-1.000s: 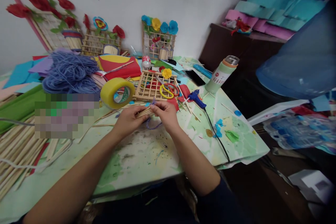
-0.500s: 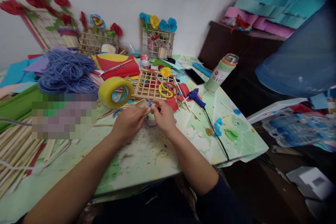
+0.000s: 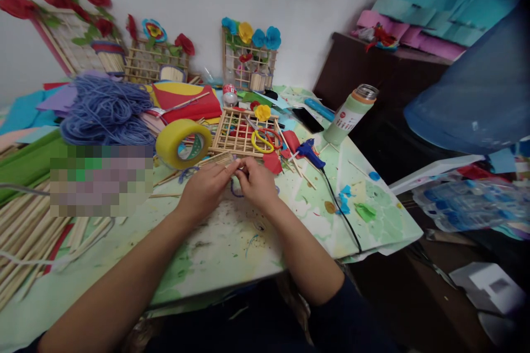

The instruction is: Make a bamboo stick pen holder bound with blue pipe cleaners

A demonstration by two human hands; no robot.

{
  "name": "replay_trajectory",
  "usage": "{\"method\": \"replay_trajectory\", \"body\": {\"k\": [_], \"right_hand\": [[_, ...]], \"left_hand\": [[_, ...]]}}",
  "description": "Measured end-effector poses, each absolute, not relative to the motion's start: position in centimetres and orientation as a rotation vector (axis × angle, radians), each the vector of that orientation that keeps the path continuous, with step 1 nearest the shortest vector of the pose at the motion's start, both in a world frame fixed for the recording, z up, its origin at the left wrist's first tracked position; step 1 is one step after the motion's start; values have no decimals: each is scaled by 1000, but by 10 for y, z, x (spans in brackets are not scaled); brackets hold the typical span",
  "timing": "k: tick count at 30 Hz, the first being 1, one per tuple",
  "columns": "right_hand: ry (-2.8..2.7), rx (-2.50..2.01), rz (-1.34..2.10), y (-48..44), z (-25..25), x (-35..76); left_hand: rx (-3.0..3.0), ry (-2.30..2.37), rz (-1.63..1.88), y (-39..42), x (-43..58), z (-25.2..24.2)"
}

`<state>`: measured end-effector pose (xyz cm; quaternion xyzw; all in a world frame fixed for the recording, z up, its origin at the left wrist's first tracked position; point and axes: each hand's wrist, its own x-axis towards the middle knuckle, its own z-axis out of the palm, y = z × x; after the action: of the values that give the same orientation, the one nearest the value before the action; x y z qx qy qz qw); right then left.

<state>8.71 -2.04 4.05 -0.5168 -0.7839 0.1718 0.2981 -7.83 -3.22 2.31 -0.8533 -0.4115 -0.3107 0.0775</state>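
Note:
My left hand (image 3: 205,187) and my right hand (image 3: 257,182) meet over the middle of the table, fingers pinched together. Between them is a small bundle of thin wooden sticks (image 3: 223,161), with a strand of purple yarn (image 3: 236,192) looping down under my right fingers. The left hand grips the stick bundle; the right hand pinches the yarn at the bundle's end. A wooden stick grid (image 3: 238,133) lies just beyond my hands, with yellow-and-red scissors (image 3: 261,142) on it.
A yellow tape roll (image 3: 182,144) and a heap of blue-purple yarn (image 3: 108,113) lie to the left. Loose sticks (image 3: 25,242) pile at the left edge. A blue glue gun (image 3: 310,154) with black cord, a phone (image 3: 307,120) and a green bottle (image 3: 350,116) lie to the right. Flower-decorated frames (image 3: 248,58) lean on the wall.
Both hands have shifted slightly away from me toward the wooden grid, keeping the sticks and yarn between them. The right fingers have moved along the yarn.

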Motion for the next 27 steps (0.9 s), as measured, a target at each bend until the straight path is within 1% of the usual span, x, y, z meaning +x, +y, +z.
{"method": "replay_trajectory", "body": {"k": [3, 10, 16, 22, 27], "right_hand": [[-2052, -1329, 508, -19, 38, 87], [-1895, -1250, 675, -19, 34, 84], [-1869, -1329, 645, -22, 34, 82], [-1835, -1229, 784, -22, 33, 78], [-1773, -1223, 797, -20, 31, 79]], "left_hand": [[-2526, -1283, -899, -31, -79, 23], [-2455, -1471, -1040, -27, -82, 23], [-2452, -1494, -1022, -27, -81, 20], [-2437, -1503, -1023, -27, -80, 20], [-2405, -1523, -1035, -27, -80, 21]]}}
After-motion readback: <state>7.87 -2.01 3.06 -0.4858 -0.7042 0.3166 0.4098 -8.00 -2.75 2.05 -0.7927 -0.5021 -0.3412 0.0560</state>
